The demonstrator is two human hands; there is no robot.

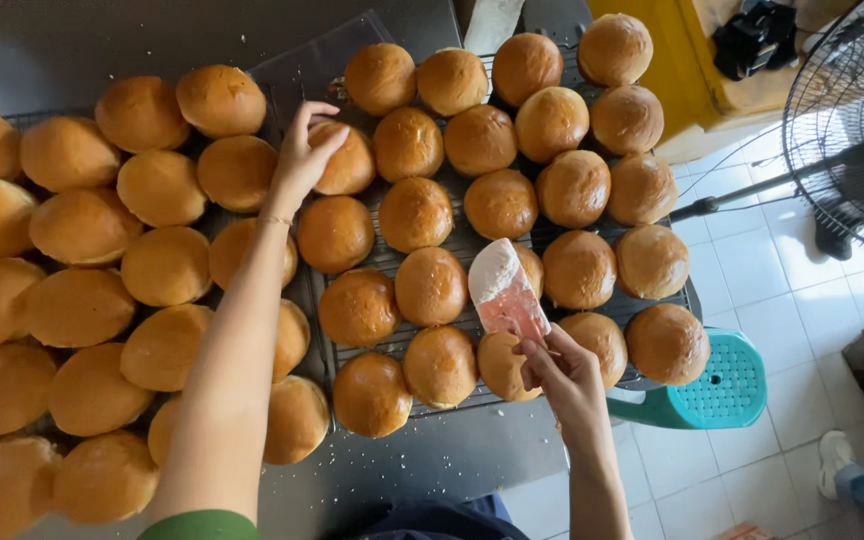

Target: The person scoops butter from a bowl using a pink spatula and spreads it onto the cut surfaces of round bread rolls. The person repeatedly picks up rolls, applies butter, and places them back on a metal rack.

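Many round golden-brown buns lie in rows on two dark wire racks. My left hand (304,152) reaches far over the racks and closes its fingers on one bun (347,162) in the right rack's (457,245) upper left. My right hand (562,372) holds a flat pink scraper (505,290) by its lower end, its floury blade tilted up over the buns near the rack's front edge. The left rack (304,300) carries several larger-looking buns close to the camera.
The racks rest on a dark metal table (422,455) dusted with crumbs. A teal plastic stool (720,388) stands on the white tiled floor at right. A standing fan (852,120) is at upper right, a yellow cabinet behind it. Someone's shoe (834,455) shows at lower right.
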